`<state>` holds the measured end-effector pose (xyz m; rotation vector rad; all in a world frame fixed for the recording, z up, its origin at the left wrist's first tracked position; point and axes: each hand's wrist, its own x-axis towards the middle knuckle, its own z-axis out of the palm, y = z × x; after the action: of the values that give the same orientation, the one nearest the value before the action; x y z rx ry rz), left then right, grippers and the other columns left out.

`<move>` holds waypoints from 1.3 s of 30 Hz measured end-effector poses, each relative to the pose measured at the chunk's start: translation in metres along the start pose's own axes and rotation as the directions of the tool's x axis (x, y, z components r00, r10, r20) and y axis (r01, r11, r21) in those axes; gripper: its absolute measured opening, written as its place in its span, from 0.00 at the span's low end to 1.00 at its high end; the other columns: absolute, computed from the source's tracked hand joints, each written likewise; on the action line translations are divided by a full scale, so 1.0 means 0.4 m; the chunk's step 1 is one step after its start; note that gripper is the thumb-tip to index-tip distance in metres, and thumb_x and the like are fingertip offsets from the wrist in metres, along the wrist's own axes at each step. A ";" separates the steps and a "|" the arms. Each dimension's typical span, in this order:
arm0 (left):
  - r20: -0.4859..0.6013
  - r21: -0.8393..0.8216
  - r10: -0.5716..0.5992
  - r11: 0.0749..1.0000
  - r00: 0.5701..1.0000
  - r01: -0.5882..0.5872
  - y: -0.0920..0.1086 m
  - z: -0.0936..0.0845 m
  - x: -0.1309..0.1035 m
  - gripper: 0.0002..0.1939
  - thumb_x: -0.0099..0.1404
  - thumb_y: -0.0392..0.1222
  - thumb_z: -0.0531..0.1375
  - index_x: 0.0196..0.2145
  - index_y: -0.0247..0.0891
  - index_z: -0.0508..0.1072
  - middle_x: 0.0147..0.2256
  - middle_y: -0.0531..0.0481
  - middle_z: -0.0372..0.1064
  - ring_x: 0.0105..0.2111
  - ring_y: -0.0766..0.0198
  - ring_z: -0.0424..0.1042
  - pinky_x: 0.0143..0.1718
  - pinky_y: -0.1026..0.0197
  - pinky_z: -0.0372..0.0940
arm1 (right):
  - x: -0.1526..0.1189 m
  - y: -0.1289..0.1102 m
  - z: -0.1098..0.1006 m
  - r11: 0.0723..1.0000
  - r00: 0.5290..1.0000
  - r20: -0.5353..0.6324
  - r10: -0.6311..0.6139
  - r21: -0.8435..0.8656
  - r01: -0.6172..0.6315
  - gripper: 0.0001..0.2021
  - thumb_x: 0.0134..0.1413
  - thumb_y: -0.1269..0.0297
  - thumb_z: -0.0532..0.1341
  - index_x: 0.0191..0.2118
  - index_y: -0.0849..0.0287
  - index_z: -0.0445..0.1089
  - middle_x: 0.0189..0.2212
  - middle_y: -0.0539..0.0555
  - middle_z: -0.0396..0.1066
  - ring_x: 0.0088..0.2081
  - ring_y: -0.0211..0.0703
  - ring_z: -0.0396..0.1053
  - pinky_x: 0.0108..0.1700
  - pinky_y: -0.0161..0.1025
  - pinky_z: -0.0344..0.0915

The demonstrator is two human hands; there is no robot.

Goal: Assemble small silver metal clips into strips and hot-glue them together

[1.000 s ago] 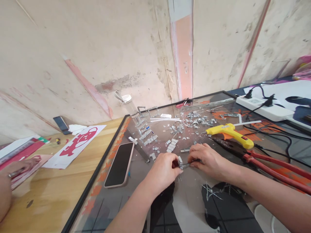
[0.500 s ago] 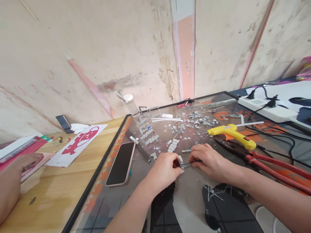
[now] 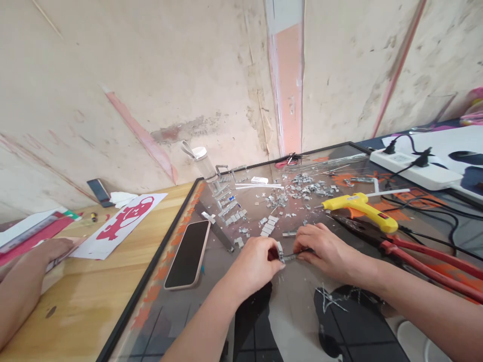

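Observation:
My left hand [image 3: 256, 259] is closed in a pinch on a small silver metal piece [image 3: 280, 250], held upright just above the glass tabletop. Opposite it, my right hand [image 3: 322, 249] has its fingers closed on a thin silver strip [image 3: 290, 257] whose near end meets that piece. Fingers hide much of both parts, so I cannot tell if they are joined. Just beyond my hands lie a flat row of silver pieces [image 3: 268, 225] and a short metal bar [image 3: 290, 234].
A phone [image 3: 187, 255] and a steel ruler-like strip [image 3: 219, 231] lie left. To the right are a yellow glue gun [image 3: 358, 205], red-handled pliers [image 3: 422, 261] and a power strip [image 3: 415, 171]. Metal scraps [image 3: 309, 186] lie behind. Another person's hand [image 3: 55, 250] rests on papers far left.
My hands stay almost in place, with the silver piece tilted very slightly. At far left the other person's hand has shifted a little right over the paper.

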<state>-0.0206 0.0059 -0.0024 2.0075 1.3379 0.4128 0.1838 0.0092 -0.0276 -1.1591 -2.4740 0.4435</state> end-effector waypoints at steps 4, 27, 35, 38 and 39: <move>-0.001 -0.021 0.001 1.000 1.000 -0.001 0.001 -0.003 0.001 0.07 0.50 0.32 0.59 0.29 0.35 0.74 0.26 0.54 0.70 0.26 0.67 0.67 0.29 0.66 0.59 | -0.001 0.004 0.004 1.000 1.000 -0.004 -0.013 0.006 0.013 0.04 0.57 0.70 0.56 0.32 0.58 0.67 0.32 0.51 0.67 0.38 0.42 0.64 0.40 0.41 0.50; -0.003 0.014 0.012 1.000 1.000 -0.012 -0.003 -0.002 0.000 0.08 0.50 0.33 0.60 0.30 0.36 0.74 0.29 0.53 0.72 0.27 0.66 0.68 0.31 0.66 0.60 | -0.007 0.004 -0.006 1.000 1.000 0.002 0.004 0.004 -0.004 0.03 0.52 0.70 0.61 0.34 0.58 0.70 0.34 0.51 0.69 0.38 0.43 0.65 0.42 0.42 0.51; 0.005 0.049 0.040 0.998 0.999 -0.040 -0.004 -0.003 0.000 0.07 0.51 0.33 0.59 0.30 0.37 0.74 0.31 0.51 0.73 0.28 0.66 0.68 0.32 0.65 0.60 | -0.005 0.003 -0.004 0.999 0.999 -0.012 -0.044 -0.015 0.043 0.04 0.56 0.70 0.58 0.33 0.57 0.70 0.32 0.51 0.68 0.38 0.42 0.65 0.41 0.41 0.51; -0.002 0.049 0.040 0.998 0.999 -0.040 -0.005 -0.002 -0.001 0.07 0.51 0.33 0.59 0.30 0.37 0.74 0.30 0.51 0.72 0.27 0.66 0.68 0.31 0.65 0.60 | -0.003 0.005 0.000 0.999 0.999 -0.006 -0.050 -0.021 0.050 0.04 0.57 0.70 0.58 0.32 0.57 0.69 0.31 0.52 0.68 0.37 0.42 0.64 0.40 0.41 0.51; -0.003 0.048 0.038 0.998 0.999 -0.038 -0.005 -0.002 -0.002 0.07 0.51 0.33 0.59 0.30 0.37 0.74 0.30 0.52 0.72 0.27 0.66 0.67 0.31 0.65 0.60 | -0.003 0.005 0.001 0.998 0.999 0.004 -0.050 -0.023 0.050 0.04 0.57 0.69 0.57 0.32 0.58 0.69 0.31 0.52 0.68 0.37 0.42 0.64 0.40 0.41 0.50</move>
<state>-0.0228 0.0062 -0.0031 2.0754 1.3254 0.4053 0.1859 0.0095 -0.0289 -1.1037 -2.5114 0.4037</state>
